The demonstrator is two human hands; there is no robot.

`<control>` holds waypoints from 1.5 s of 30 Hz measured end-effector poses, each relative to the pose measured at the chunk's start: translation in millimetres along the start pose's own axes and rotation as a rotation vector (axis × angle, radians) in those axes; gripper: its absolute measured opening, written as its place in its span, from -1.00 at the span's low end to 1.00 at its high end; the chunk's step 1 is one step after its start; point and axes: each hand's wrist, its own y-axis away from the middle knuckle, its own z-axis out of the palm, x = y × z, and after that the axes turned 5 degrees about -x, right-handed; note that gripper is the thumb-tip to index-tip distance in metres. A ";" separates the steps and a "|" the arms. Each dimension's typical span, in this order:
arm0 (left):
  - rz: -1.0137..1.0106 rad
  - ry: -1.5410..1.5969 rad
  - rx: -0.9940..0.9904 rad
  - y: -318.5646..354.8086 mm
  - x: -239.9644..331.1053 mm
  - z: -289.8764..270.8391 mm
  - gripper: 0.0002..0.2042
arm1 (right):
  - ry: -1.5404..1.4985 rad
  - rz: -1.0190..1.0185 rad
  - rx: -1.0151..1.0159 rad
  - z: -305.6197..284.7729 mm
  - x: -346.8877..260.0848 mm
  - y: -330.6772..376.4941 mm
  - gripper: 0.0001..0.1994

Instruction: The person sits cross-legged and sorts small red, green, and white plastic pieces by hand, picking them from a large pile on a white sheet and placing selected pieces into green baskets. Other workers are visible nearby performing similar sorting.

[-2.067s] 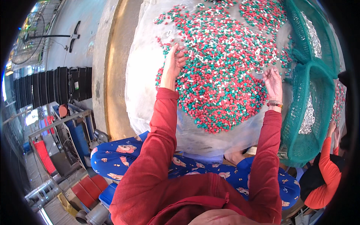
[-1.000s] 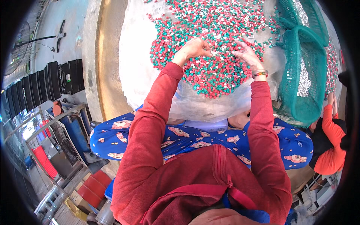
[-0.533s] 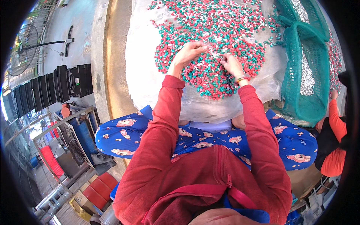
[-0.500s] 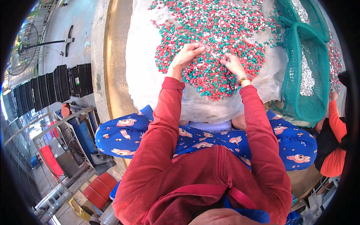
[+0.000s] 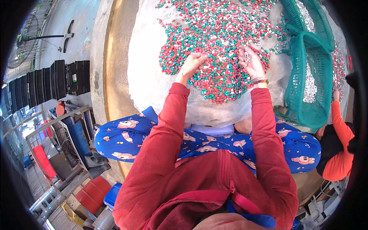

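Head view: the left hand (image 5: 191,65) is at the near left part of a pile of red and green pellets (image 5: 220,82); its fingers are drawn together, and whether they grip a piece cannot be told. The right hand (image 5: 253,66) is turned partly palm-up and grasps white hooks (image 5: 246,56) at its fingers; a beaded bracelet (image 5: 261,81) encircles its wrist. The pile extends between the hands and beyond them, with loose white pieces mixed in, on a translucent plastic sheet (image 5: 147,61). To the right of the right hand, a green mesh basket (image 5: 310,119) contains white pieces (image 5: 310,88). Farther right, a co-worker's hand (image 5: 336,96) is near more pellets (image 5: 339,65).
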 end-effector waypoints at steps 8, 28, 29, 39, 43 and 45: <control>0.188 -1.155 0.414 -7.6 -59.2 33.4 -0.66 | 1.111 -0.333 0.185 5.6 20.8 -47.6 -0.65; 0.261 0.416 -0.248 -84.6 66.8 -14.0 -0.78 | 1.177 0.007 -0.213 10.4 16.5 -52.3 -0.65; 0.238 0.150 -0.243 -94.5 64.8 -15.3 -0.76 | 0.949 0.104 -0.207 11.7 9.5 -43.9 -0.67; 0.598 -1.079 0.177 -113.3 50.1 -7.1 -0.78 | 0.258 0.081 -0.150 15.5 -33.1 -9.7 -0.57; 0.211 -1.039 0.128 -90.5 52.7 -6.7 -0.79 | 0.493 0.079 -0.130 12.3 -24.9 -20.4 -0.66; 0.357 -0.798 0.130 -78.2 51.7 -4.9 -0.80 | 0.757 0.067 -0.039 12.9 -10.5 -32.4 -0.68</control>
